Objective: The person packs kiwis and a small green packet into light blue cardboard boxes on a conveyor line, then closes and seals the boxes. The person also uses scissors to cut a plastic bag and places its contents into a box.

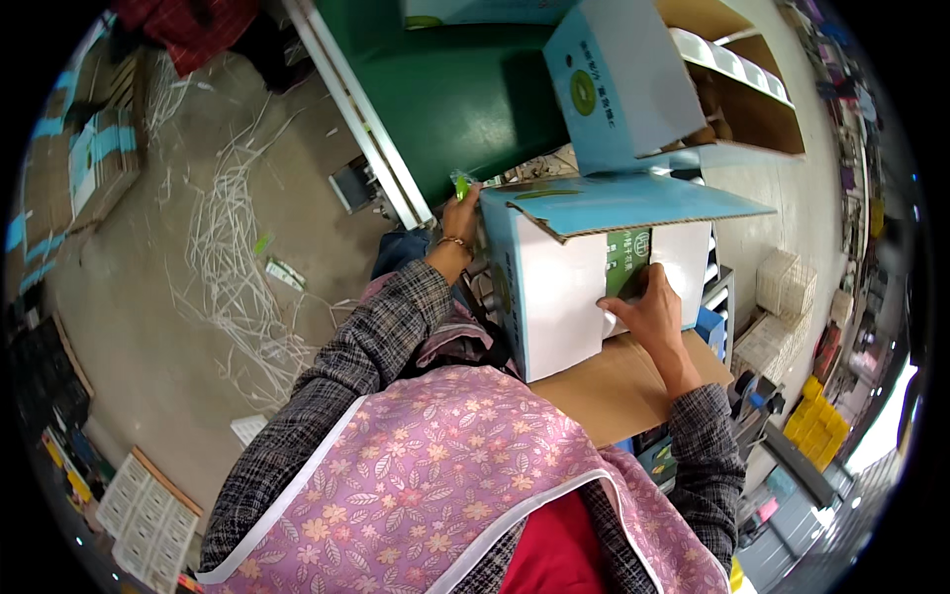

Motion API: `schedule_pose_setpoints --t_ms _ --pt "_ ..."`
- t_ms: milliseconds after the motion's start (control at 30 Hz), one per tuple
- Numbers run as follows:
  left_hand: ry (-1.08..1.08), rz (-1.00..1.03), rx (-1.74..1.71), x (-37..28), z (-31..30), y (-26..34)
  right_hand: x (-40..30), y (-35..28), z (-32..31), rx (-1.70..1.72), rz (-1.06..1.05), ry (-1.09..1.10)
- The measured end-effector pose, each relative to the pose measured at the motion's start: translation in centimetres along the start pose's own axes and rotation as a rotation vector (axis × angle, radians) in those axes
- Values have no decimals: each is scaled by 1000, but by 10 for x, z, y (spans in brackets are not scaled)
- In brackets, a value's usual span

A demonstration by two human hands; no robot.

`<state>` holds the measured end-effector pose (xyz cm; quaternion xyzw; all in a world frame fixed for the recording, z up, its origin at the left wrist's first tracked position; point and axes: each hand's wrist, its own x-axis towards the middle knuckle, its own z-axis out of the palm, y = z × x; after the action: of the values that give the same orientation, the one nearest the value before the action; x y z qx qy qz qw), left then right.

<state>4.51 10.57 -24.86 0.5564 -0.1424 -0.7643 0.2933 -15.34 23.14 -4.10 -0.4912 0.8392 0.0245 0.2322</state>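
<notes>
A blue and white cardboard carton [564,297] stands before me, its blue top flap raised and a brown flap [608,386] folded out towards me. My right hand [649,304] touches a green printed card [627,260] between the carton's white inner flaps, thumb and fingers apart; whether it grips the card I cannot tell. My left hand [462,215], at the carton's left corner, holds a small clear packet with something bright green [463,187] in it. Behind, a second open carton [631,89] shows white trays and brown round items inside.
A green conveyor belt [453,96] with a metal side rail [364,119] runs away at the upper left. White strapping scraps [230,245] litter the floor. Flattened cartons [104,163] are stacked at the far left. Another person in red checked clothing [200,33] is at the top left.
</notes>
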Motion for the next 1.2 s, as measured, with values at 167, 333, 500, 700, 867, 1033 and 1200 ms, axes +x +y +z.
schedule_pose_setpoints --t_ms 167,333,500,700,867,1033,1200 --pt "60 268 145 3 0 -9 -12 2 -3 95 15 43" --pt "-135 395 90 -63 33 26 -34 34 14 201 -237 241" --pt "-48 784 302 -97 53 26 -77 60 2 297 -332 156" --pt "-301 320 49 -39 55 31 -29 58 10 376 -226 297" --pt "-344 -101 -80 -39 81 53 1 38 -18 259 -171 57" --pt "-354 -243 -74 -60 124 58 13 32 -14 230 -138 -43" --pt "-184 129 277 -9 133 37 30 40 -17 251 -76 -207"
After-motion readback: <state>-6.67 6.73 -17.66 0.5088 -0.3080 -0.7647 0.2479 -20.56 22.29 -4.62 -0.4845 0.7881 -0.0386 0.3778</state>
